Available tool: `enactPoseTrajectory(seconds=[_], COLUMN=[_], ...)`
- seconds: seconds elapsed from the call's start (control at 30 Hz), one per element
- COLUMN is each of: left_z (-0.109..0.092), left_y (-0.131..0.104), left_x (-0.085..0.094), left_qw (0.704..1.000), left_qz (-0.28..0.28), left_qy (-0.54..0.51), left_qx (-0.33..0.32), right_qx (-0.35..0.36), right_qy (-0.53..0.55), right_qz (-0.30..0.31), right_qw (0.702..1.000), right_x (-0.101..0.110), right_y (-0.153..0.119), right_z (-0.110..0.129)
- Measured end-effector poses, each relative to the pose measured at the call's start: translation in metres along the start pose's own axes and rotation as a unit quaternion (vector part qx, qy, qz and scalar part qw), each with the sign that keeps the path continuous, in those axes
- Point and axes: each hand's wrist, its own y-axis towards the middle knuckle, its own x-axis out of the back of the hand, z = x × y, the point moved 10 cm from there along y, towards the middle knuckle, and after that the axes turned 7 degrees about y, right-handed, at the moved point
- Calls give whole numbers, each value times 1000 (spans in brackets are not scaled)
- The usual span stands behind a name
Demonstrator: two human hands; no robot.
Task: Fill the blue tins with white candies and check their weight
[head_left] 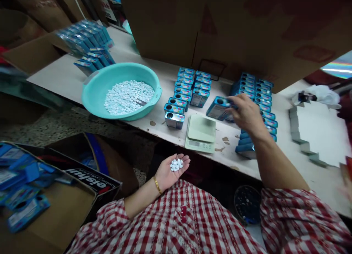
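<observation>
My left hand (167,173) lies palm up above my lap, cupped around a small heap of white pellets (176,165). With its fingers, my right hand (247,113) grips the end of a small blue box (218,109) that has a dark round hole in its top. This box is held slightly tilted, just behind the pale green digital scale (202,131). Nothing rests on the scale's plate. To the left, a turquoise basin (92,96) contains many more white pellets (125,98), with a metal scoop handle (141,102) among them.
Rows of blue boxes (183,89) stand left of the scale, and more rows (265,103) stand under my right forearm. Wrapped packs (85,37) sit at the far left. A large carton (233,30) walls the back. An open carton (74,206) with blue boxes is lower left.
</observation>
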Motion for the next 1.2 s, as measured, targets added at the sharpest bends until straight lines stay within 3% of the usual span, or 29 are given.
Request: enactPoseTrajectory(seconds=[0.1,0.2,0.3,0.4,0.5,0.6,0.7,0.83,1.2], left_z=[10,12,11,9,11,20,32,43,49], left_y=[0,-1,-1,2,7,11,13,13,19], left_x=[-4,-10,-14,-17,-16,-9,-1,4,5], left_qw=[1000,1000,1000,999,999,999,999,998,995], left_qz=[12,21,24,35,42,28,7,-1,-16], left_qy=[6,9,7,4,2,14,28,24,27], left_qx=[7,0,-12,-23,-19,4,28,55,90], right_qx=[31,39,53,84,173,197,194,195,198], right_qy=[55,75,70,84,135,119,98,123,185], right_qz=[23,38,4,-30,82,175,212,234,210], right_qw=[998,996,996,992,972,957,953,944,939], right_x=[-27,-48,-41,-34,-65,-100,-118,-121,-123], right_y=[-27,-36,-47,-77,-123,-161,-176,-180,-177], right_z=[20,27,39,75,133,163,164,157,155])
